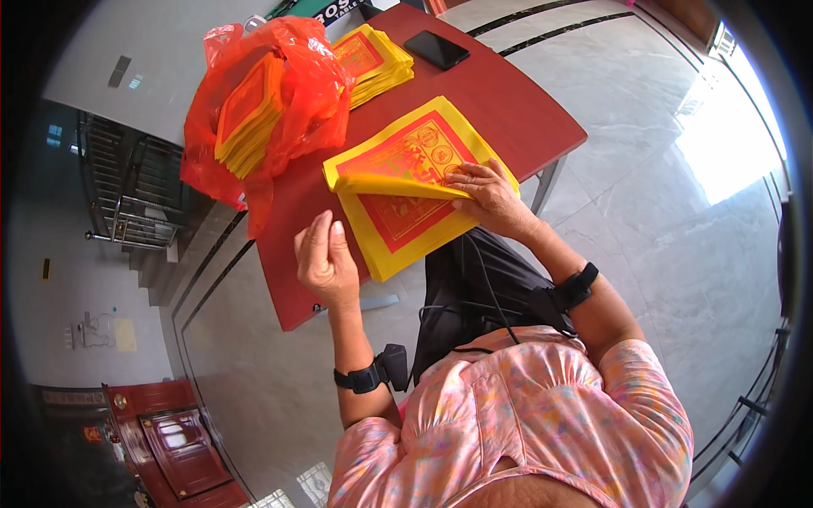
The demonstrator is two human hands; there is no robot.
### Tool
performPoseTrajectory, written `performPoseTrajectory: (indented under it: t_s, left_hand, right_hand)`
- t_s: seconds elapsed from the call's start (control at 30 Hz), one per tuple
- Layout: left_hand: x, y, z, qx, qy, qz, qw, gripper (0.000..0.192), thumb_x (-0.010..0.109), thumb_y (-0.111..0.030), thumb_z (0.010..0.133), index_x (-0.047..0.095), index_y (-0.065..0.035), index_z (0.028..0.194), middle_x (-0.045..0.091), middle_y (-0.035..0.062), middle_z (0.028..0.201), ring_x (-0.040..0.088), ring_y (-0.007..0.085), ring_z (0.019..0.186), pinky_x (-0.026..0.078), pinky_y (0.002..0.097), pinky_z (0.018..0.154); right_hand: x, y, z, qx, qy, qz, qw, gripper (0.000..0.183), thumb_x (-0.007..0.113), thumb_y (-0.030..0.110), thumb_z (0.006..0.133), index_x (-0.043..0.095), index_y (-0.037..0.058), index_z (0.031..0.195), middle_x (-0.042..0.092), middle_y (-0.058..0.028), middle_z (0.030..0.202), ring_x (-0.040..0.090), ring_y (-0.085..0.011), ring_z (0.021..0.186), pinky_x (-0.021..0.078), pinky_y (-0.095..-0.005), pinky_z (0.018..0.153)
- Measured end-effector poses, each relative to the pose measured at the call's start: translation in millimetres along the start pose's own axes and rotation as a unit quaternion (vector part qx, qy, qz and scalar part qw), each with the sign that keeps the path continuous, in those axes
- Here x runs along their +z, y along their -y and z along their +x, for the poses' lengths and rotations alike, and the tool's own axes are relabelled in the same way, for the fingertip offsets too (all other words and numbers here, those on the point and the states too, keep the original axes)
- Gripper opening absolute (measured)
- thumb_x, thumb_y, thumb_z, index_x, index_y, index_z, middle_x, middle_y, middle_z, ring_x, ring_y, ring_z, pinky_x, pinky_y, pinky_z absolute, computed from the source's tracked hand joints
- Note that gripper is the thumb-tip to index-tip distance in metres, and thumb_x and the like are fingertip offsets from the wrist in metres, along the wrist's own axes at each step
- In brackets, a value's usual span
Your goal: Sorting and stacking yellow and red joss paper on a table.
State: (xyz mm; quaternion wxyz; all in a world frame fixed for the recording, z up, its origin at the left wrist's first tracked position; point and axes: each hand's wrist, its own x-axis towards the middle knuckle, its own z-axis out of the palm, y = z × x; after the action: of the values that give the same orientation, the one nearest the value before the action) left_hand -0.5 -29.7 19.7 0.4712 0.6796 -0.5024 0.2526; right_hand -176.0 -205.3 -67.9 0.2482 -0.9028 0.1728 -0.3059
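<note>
A stack of yellow joss paper (406,251) with red printed panels lies at the red table's near edge. Its top sheet (394,185) is partly folded back, showing another red print beneath. My right hand (488,193) rests on the stack's right side, with the end of the fold between its thumb and fingers. To the left of the stack, my left hand (327,261) is raised near the table's edge. Its thumb and fingers are drawn together, and nothing shows in them.
A red plastic bag (311,108) holding a bundle of joss paper (251,117) sits on the table (527,120) at left. Behind it lie another yellow paper stack (381,66) and a black smartphone (437,50). Dark cables (489,282) cross my lap.
</note>
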Motion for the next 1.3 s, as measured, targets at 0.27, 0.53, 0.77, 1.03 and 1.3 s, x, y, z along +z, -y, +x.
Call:
performPoseTrajectory:
  t_s: [0.27,0.53,0.77,1.03,1.3]
  left_hand:
    - [-7,21,-29,-0.061,0.358,0.012,0.932,0.041,0.074,-0.015,0.069,0.064,-0.0026,0.107,0.055,0.0191,0.121,0.048,0.0335,0.116,0.04,0.0398,0.096]
    - [-2,23,-33,-0.086,0.462,0.032,0.882,0.067,0.08,-0.024,0.062,0.057,-0.0097,0.122,0.044,0.0199,0.135,0.034,0.0366,0.13,0.03,0.0414,0.106]
    - [-3,29,-33,-0.107,0.464,0.016,0.879,0.063,0.078,-0.025,0.064,0.057,-0.0092,0.122,0.046,0.0206,0.133,0.034,0.0367,0.13,0.03,0.0413,0.106]
    - [-3,30,-35,-0.084,0.44,-0.01,0.894,0.045,0.071,-0.015,0.074,0.06,-0.0049,0.116,0.051,0.0209,0.127,0.042,0.0366,0.125,0.038,0.0412,0.101]
    - [-5,32,-38,-0.03,0.346,-0.045,0.937,0.021,0.062,-0.002,0.076,0.066,0.0012,0.097,0.065,0.017,0.102,0.058,0.0339,0.104,0.048,0.0385,0.088]
  right_hand:
    - [3,0,-1,0.006,0.003,-0.028,1.0,0.032,0.056,0.027,0.088,0.063,0.009,0.113,0.059,-0.0028,0.121,0.044,-0.0219,0.121,0.0237,-0.0424,0.101]
    - [0,2,0,-0.011,-0.004,-0.028,1.0,0.032,0.059,0.027,0.086,0.063,0.0091,0.112,0.059,-0.0025,0.121,0.045,-0.0222,0.12,0.0254,-0.0419,0.1]
    - [2,0,0,-0.017,-0.008,-0.023,1.0,0.033,0.058,0.028,0.086,0.062,0.0092,0.113,0.059,-0.0024,0.121,0.045,-0.0225,0.119,0.0259,-0.0417,0.099]
    - [3,-1,-1,-0.006,0.003,-0.016,1.0,0.034,0.056,0.03,0.088,0.061,0.011,0.115,0.058,-0.002,0.122,0.043,-0.0226,0.121,0.024,-0.0439,0.1]
    - [2,-1,-1,-0.011,0.004,-0.021,1.0,0.033,0.057,0.029,0.087,0.062,0.0105,0.113,0.058,-0.0023,0.122,0.043,-0.0226,0.121,0.0242,-0.0438,0.1]
